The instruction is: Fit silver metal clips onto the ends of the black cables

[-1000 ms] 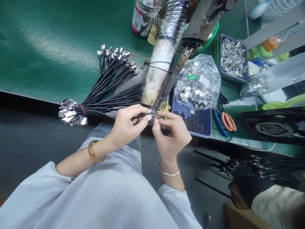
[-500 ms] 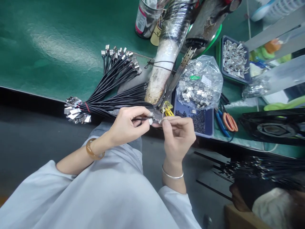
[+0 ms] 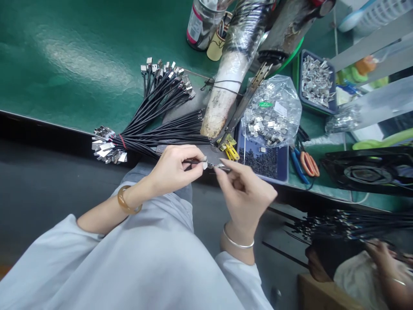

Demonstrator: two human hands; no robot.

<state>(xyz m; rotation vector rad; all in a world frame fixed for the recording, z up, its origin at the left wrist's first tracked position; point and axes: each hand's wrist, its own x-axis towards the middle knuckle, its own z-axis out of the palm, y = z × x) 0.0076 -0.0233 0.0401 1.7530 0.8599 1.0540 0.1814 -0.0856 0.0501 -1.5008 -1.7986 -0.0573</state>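
Note:
Near the bench edge, my left hand (image 3: 179, 168) pinches a black cable (image 3: 191, 162) between thumb and fingers, with white coverings on the fingertips. Small metallic bits and thin wires show at the cable's end. Close to that end, my right hand (image 3: 247, 191) has its thumb and index finger brought together around something thin, too small to name. Behind my left hand lies a bundle of black cables (image 3: 138, 125) with metal connectors, tied by a red band (image 3: 122, 141). Beyond my fingertips, a yellow clip-like piece (image 3: 231, 150) sits by a metal arm (image 3: 245, 101).
A blue tray (image 3: 284, 172) holds small black parts and a plastic bag of metal connectors (image 3: 271, 114). Another tray (image 3: 334, 103) is filled with metal pieces. Orange-and-blue pliers (image 3: 309, 163), a black fan (image 3: 371, 174) and a white wrapped tube (image 3: 222, 97) stand nearby. A co-worker's arm (image 3: 387, 267) shows lower right.
My right hand has shifted slightly right and turned, its fingers stretching more toward the cable end. My left hand stays nearly in place. At lower right, the co-worker's arm has come into view.

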